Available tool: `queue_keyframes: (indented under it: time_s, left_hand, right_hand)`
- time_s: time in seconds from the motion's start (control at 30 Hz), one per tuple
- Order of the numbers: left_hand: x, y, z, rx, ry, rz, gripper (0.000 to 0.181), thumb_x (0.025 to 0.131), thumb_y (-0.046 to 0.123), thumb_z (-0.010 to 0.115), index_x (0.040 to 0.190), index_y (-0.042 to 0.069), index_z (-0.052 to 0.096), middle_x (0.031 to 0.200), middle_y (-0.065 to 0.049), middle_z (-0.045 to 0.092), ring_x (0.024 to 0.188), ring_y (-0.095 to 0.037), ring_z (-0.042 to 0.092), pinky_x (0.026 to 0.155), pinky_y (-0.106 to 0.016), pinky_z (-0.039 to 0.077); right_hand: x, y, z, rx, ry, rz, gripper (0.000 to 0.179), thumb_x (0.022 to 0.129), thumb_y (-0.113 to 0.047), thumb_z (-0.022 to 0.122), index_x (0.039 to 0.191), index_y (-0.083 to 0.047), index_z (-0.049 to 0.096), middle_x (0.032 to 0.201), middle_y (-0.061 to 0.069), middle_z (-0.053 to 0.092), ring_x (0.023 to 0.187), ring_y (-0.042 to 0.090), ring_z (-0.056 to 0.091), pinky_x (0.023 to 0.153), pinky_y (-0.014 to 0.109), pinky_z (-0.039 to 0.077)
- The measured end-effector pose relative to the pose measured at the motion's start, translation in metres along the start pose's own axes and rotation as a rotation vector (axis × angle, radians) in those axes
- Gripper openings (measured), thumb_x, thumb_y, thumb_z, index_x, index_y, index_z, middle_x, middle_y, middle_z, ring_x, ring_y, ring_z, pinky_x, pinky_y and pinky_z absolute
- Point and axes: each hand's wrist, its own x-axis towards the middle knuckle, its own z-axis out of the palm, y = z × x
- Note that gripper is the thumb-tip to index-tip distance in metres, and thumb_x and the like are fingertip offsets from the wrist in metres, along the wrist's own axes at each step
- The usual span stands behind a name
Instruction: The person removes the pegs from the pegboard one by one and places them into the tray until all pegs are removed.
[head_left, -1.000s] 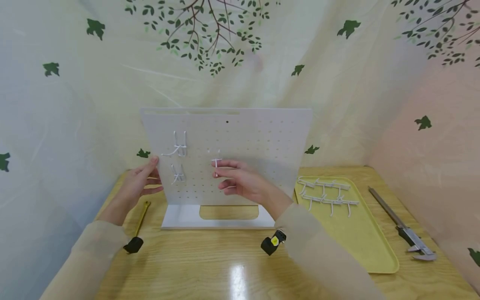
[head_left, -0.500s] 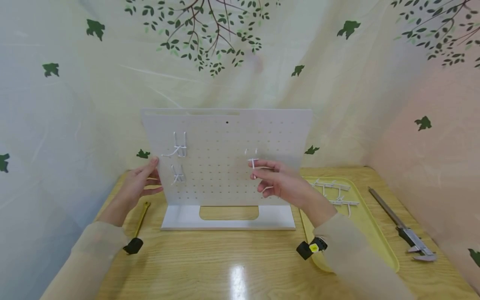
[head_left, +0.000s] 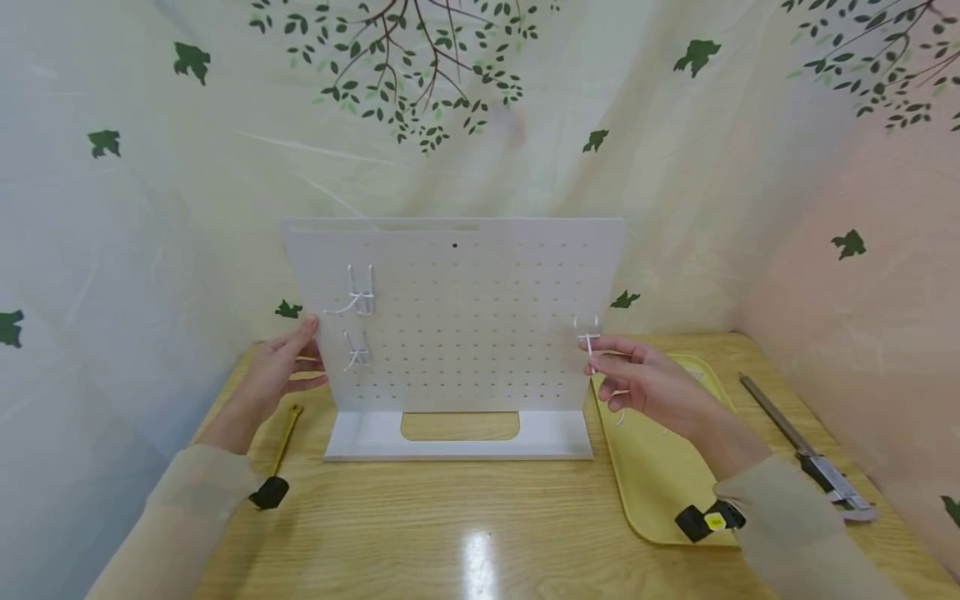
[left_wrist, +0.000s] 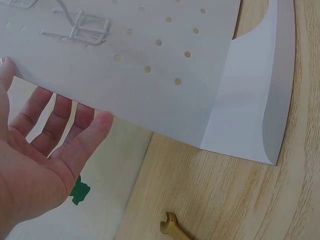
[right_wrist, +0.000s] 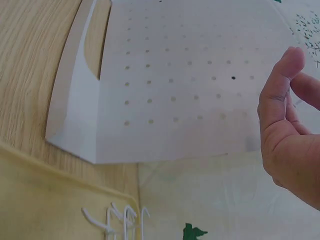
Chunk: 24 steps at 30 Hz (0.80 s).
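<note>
A white pegboard stands upright on its base on the wooden table. Two white wire hooks hang at its left side, an upper hook and a lower hook. My left hand grips the board's left edge, with fingers passing behind it in the left wrist view. Near the right edge, my right hand pinches another white pegboard hook by its arm, prongs upward. Whether those prongs touch the board I cannot tell. In the right wrist view the fingers hide that hook.
Right of the board lies a yellow tray; several white hooks rest in it, mostly behind my right hand in the head view. A caliper lies beyond it. A yellow wrench is near my left forearm. Patterned fabric surrounds the table.
My right hand has carried the hook rightward across the front of the board, from its middle to the right edge, and slightly down. My left hand stays on the left edge.
</note>
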Motion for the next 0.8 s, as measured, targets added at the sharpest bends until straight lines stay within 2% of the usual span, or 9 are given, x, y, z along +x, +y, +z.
queue_keyframes:
  time_s: [0.27, 0.5, 0.63, 0.8]
  left_hand:
    - [0.000, 0.000, 0.000, -0.010, -0.013, -0.006, 0.081, 0.095, 0.070, 0.048, 0.125, -0.004, 0.056, 0.116, -0.017, 0.059, 0.097, -0.023, 0.067, 0.085, -0.037, 0.060]
    - [0.000, 0.001, 0.000, 0.005, -0.005, -0.006, 0.081, 0.095, 0.071, 0.047, 0.126, -0.004, 0.056, 0.119, -0.019, 0.058, 0.098, -0.024, 0.067, 0.084, -0.036, 0.060]
    - [0.000, 0.001, 0.001, 0.012, -0.007, -0.003, 0.081, 0.095, 0.071, 0.047, 0.127, -0.003, 0.055, 0.122, -0.020, 0.057, 0.101, -0.026, 0.066, 0.084, -0.037, 0.060]
    - [0.000, -0.001, 0.000, 0.005, -0.011, 0.001, 0.079, 0.096, 0.070, 0.046, 0.125, -0.003, 0.056, 0.120, -0.020, 0.057, 0.100, -0.025, 0.066, 0.085, -0.037, 0.060]
  right_hand:
    - [-0.016, 0.019, -0.034, -0.137, 0.072, 0.027, 0.022, 0.106, -0.015, 0.056, 0.127, -0.011, 0.058, 0.101, 0.002, 0.066, 0.075, 0.014, 0.066, 0.066, 0.026, 0.057]
    - [-0.023, 0.040, -0.057, -0.279, 0.160, 0.120, 0.044, 0.103, -0.019, 0.062, 0.137, 0.004, 0.046, 0.102, 0.006, 0.066, 0.079, 0.018, 0.067, 0.071, 0.033, 0.060]
    - [-0.029, 0.051, -0.070, -0.339, 0.127, 0.152, 0.050, 0.103, -0.019, 0.062, 0.138, 0.011, 0.042, 0.104, 0.009, 0.066, 0.082, 0.024, 0.069, 0.072, 0.037, 0.062]
    - [-0.035, 0.065, -0.083, -0.388, 0.038, 0.202, 0.043, 0.103, -0.017, 0.062, 0.129, 0.014, 0.048, 0.104, 0.015, 0.065, 0.084, 0.028, 0.070, 0.073, 0.040, 0.062]
